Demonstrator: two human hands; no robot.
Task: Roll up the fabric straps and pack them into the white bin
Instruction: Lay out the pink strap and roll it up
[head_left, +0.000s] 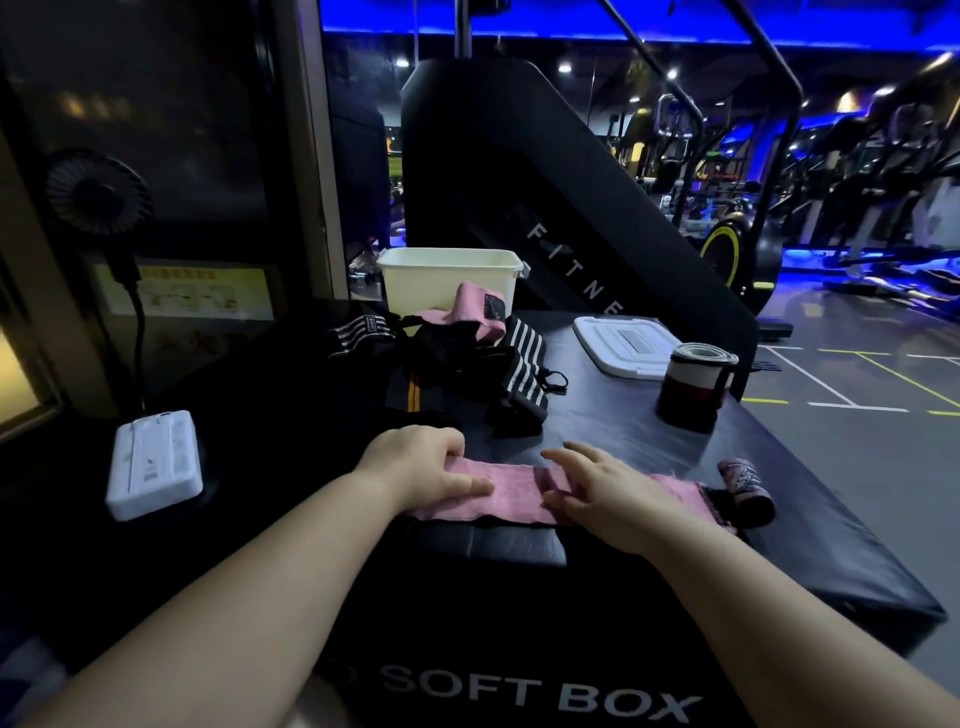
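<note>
left hand (423, 467) curls its fingers over the left end of a flat pink fabric strap (514, 493) at lower centre, thumb lying on it, while right hand (615, 496) presses spread fingers on the strap's middle. the strap runs along the near edge of the black padded box (613, 415), with bare top between it and the tangled pile of striped and pink straps (467, 358) above. one white plastic bin (431, 288) stands behind the pile, with one flat white lid (623, 343) and one upright rolled maroon-and-white strap (696, 384) right of centre.
</note>
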